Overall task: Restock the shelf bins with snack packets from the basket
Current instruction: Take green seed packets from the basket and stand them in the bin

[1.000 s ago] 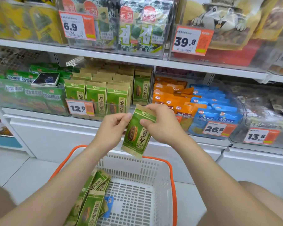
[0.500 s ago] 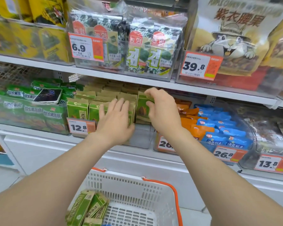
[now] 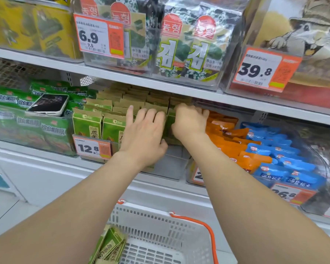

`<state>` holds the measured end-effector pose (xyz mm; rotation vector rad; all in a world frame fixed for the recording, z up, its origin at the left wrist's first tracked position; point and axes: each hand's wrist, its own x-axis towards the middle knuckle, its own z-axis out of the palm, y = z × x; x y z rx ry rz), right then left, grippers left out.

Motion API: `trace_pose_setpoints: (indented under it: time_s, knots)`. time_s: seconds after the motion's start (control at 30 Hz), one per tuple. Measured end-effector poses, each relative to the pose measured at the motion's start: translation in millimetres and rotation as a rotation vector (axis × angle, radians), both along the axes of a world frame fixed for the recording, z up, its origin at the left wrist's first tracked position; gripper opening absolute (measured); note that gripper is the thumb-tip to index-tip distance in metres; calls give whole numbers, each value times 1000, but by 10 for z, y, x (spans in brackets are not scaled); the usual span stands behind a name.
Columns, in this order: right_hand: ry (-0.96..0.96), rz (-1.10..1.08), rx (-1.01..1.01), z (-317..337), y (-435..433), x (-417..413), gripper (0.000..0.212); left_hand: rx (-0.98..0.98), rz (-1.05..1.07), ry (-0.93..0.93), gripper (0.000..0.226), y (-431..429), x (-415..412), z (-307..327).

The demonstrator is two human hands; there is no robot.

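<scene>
Snack packets point(image 3: 87, 124), green with tan tops, stand in rows in the clear shelf bin point(image 3: 168, 164). In the head view our left hand point(image 3: 144, 137) lies flat with straight fingers on the front packets, while our right hand point(image 3: 188, 121) curls over the right-hand row; whether it grips one we cannot tell. The bin's front right corner looks bare. More packets point(image 3: 110, 245) lie in the basket point(image 3: 160, 221) below, so we judge restocking partway done.
</scene>
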<state>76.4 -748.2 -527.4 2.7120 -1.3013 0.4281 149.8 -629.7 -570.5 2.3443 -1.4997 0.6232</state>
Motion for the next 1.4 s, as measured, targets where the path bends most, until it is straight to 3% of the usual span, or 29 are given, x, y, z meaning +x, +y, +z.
trace_pose_setpoints:
  time_s: [0.13, 0.33, 0.57, 0.8, 1.03, 1.4]
  knots:
    - [71, -24, 34, -14, -50, 82, 46, -26, 6, -29, 63, -32, 17, -35]
    - [-40, -65, -153, -58, -2, 65, 60, -54, 0, -41, 61, -24, 36, -67]
    - [-57, -6, -263, -33, 67, 0, 46, -67, -6, -40, 61, 17, 11, -72]
    - [214, 130, -315, -150, 129, -51, 30, -89, -113, 18, 74, 116, 57, -49]
    - [651, 114, -256, -178, 144, -31, 41, -66, -173, 42, 79, 181, 99, -39]
    - [952, 60, -273, -198, 117, 1, 77, -49, -169, 24, 77, 211, 96, -58]
